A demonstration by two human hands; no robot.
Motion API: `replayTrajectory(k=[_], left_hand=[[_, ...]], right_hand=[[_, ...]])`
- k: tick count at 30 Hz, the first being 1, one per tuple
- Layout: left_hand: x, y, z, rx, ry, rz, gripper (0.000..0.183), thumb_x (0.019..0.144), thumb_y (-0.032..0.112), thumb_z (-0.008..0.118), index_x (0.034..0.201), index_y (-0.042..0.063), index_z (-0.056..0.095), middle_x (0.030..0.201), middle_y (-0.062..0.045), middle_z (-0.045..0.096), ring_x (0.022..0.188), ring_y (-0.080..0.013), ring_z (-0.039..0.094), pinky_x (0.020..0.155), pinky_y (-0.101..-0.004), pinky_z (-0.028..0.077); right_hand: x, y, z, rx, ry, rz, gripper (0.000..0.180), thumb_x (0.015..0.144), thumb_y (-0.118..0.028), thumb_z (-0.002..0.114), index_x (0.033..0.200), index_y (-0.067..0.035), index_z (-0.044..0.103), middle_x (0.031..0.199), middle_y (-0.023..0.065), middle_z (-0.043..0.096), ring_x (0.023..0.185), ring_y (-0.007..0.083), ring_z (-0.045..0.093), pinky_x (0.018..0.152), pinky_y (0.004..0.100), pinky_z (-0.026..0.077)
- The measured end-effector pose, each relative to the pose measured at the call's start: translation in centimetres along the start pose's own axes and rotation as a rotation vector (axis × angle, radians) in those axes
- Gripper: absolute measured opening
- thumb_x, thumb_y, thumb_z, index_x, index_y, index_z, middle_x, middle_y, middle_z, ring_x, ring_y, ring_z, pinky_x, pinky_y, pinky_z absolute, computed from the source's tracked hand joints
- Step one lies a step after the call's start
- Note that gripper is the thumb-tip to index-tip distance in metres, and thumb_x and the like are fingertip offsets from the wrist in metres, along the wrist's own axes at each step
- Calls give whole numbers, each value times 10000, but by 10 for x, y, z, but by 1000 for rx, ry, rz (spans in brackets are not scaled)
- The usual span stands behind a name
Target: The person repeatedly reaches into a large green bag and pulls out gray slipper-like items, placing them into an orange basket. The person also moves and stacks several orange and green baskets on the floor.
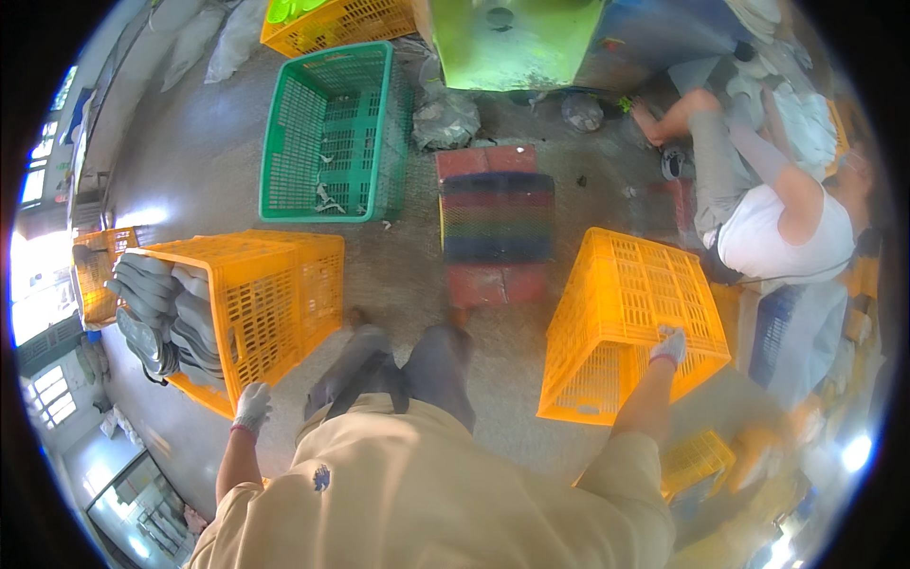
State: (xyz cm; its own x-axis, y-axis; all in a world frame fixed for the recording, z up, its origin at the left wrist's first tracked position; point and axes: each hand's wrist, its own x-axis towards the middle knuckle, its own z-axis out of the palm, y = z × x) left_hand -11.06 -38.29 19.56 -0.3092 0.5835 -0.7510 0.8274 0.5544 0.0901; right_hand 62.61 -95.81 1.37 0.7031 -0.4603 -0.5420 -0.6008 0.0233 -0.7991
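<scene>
My right hand [668, 347], in a white knit glove, grips the rim of an orange plastic crate [640, 284] on my right. That crate lies tipped, its open side towards me, with no contents visible inside. In a matching glove, my left hand [252, 409] is at the near lower corner of another orange crate [277, 299]. Whether it touches that rim cannot be made out. Grey shoe soles [167, 313] are stacked in the left crate and show at its open side.
Ahead stand a green plastic crate [387, 135] holding scraps and a low stool with a striped woven seat [498, 217]. Beyond is a lime-green panel [515, 43]. A seated person [775, 220] works at right, close to the right crate. A clear plastic bag [446, 119] lies on the floor.
</scene>
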Motion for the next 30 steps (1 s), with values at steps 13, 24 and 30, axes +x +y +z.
replayTrajectory(k=[13,24,30], left_hand=[[31,-119,-11,74,344,222,549,973,466,627,1079,-69,696,967,-266,720,944,-340,709,861,-486,522],[141,-178,2,-1020,578,-77,604,972,454,734,1229,-87,655,1108,-157,737,963,-240,724,802,-384,578],[154,-175,19,-837,708,-40,355,952,250,728,1183,-18,697,1016,-163,780,906,-295,765,814,-419,600]], right_hand=[[6,20,155,23,-541,211,175,1063,-220,540,1146,-86,616,1061,73,633,938,228,587,840,372,478],[-465,175,319,-822,-1460,100,558,1075,-385,576,1521,-58,500,1347,157,653,1189,304,676,892,431,599],[-713,225,404,-929,-1647,263,834,1016,-594,612,1629,-116,312,1613,152,428,1288,417,600,853,577,613]])
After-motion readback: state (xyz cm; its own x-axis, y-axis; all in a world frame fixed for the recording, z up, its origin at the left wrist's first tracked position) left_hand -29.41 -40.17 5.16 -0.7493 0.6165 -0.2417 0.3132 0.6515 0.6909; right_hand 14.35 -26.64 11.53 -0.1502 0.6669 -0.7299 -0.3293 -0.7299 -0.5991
